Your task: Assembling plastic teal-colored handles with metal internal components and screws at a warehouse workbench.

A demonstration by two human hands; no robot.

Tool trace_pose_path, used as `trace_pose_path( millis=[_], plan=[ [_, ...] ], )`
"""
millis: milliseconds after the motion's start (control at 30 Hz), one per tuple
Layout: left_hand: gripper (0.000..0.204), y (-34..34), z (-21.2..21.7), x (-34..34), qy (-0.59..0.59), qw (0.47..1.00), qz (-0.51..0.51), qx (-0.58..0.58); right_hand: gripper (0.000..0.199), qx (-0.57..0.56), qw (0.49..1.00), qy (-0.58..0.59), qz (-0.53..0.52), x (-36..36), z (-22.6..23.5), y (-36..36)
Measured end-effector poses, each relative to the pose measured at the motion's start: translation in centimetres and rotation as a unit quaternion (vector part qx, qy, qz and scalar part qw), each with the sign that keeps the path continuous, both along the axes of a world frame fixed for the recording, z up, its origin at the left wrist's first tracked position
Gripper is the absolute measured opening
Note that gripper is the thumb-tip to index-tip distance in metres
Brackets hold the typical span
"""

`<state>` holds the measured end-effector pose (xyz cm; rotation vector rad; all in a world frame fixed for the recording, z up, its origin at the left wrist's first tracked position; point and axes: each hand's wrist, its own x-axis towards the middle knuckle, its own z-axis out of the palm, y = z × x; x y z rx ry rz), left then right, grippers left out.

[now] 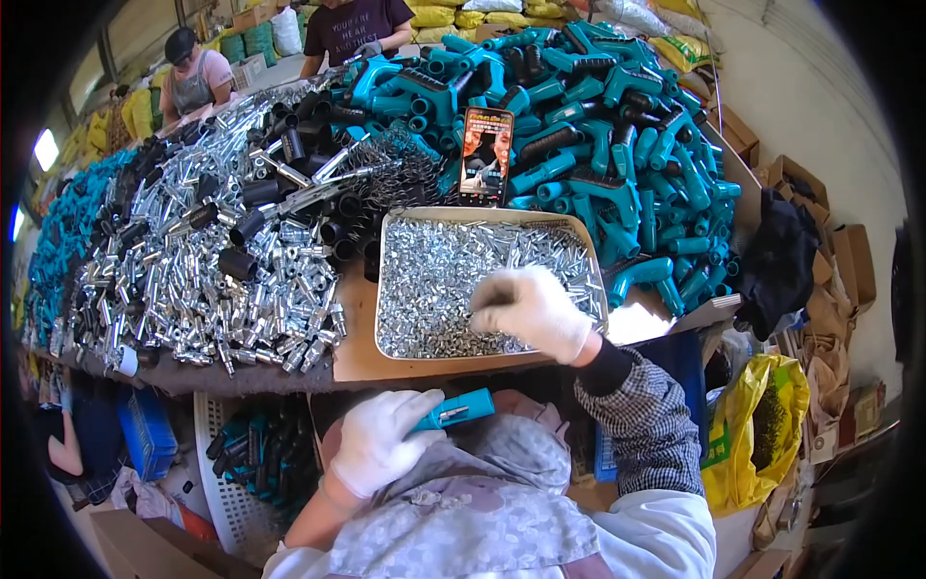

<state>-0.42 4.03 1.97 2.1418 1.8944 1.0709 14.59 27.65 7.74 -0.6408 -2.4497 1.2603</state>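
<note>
Left hand [374,442] fingers closed on one teal handle [455,409], over lap. Right hand [530,311] in tray [397,228] w/ small metal bits, fingers curled, grip unclear. Handle pile [598,125] big, so prob. early.

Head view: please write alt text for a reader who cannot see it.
A person's white-gloved right hand reaches into a metal tray of small silver parts while the gloved left hand holds a teal plastic handle. Behind the tray lie heaps of teal handles and silver tubes, with a phone propped upright.
</note>
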Motion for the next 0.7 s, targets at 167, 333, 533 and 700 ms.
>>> trace_pose_path(
  millis=[167,333,533,700],
  plan=[
    [0.083,0.1,0.9,0.8,0.038,0.998,0.028,-0.032,0.023,-0.067,0.99,-0.053,0.113,0.2,-0.5,-3.9],
    [0.097,0.0,0.0,0.8,0.063,0.997,0.038,-0.037,0.023,0.116,0.983,-0.021,0.141,0.4,-3.4,-6.2],
    [0.095,0.1,-1.0,0.2,0.05,0.997,0.058,-0.019,0.029,0.307,0.936,0.052,0.163,1.7,-5.0,-7.8],
    [0.091,0.1,-0.6,1.1,-0.016,0.992,0.068,-0.103,0.037,0.291,0.941,-0.005,0.171,2.1,-5.4,-8.0]
  ],
)
